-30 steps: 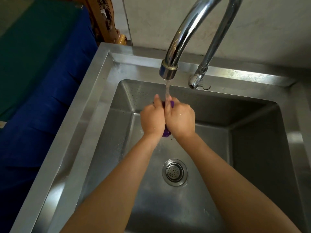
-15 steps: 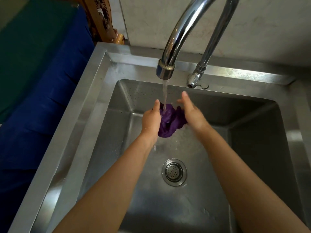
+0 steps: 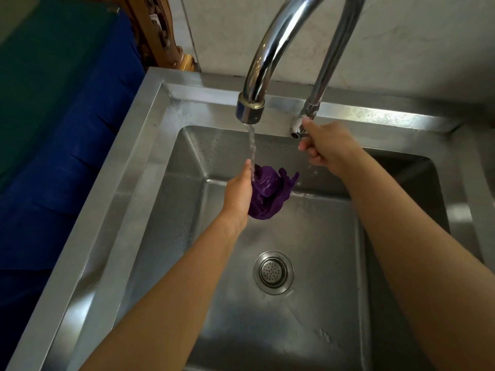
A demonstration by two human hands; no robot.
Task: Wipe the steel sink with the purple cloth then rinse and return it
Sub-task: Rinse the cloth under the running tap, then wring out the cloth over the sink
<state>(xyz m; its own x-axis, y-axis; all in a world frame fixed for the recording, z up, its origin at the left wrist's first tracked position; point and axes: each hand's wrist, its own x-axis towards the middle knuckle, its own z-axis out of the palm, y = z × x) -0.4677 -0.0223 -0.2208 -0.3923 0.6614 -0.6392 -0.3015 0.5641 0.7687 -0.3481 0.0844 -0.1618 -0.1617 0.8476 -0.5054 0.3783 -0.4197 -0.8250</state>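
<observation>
The wet purple cloth (image 3: pixel 269 192) hangs bunched over the steel sink (image 3: pixel 150 145), directly under the running stream of water (image 3: pixel 251 145) from the curved chrome tap (image 3: pixel 261 65). My left hand (image 3: pixel 239 194) holds the cloth from its left side; its fingers are hidden behind the fabric. My right hand (image 3: pixel 325 145) is up at the back rim, with thumb and curled fingers around the small tap handle (image 3: pixel 297 129).
A round strainer drain (image 3: pixel 273 272) sits in the basin floor below the hands. A blue and green cloth-covered surface (image 3: pixel 53 116) lies left of the sink. Carved wooden furniture (image 3: pixel 160 36) stands at the back left against the pale wall.
Both hands squeezed the cloth together a second ago. My right hand has let go and moved up and right to the tap handle. My left hand alone keeps the cloth under the water.
</observation>
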